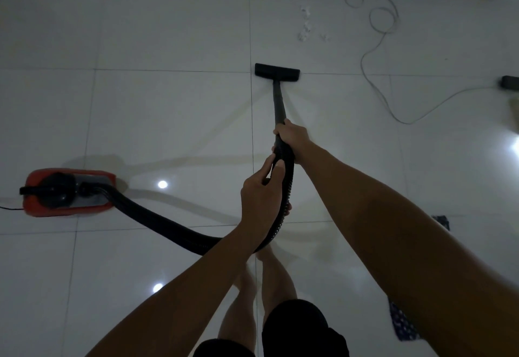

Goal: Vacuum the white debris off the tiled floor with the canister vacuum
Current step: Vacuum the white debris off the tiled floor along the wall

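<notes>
Right hand (290,139) clenched round the black rigid wand (278,104); left hand (262,196) grasps the black ribbed hose (157,217) just behind. Flat black floor nozzle (277,71) sits on the glossy white tiled floor (140,104), short of the white crumbly debris (304,26) near the far edge. Best push straight ahead, nozzle flat, clear of the thin grey cord (376,47). Red canister vacuum (67,192) sits at left edge.
</notes>
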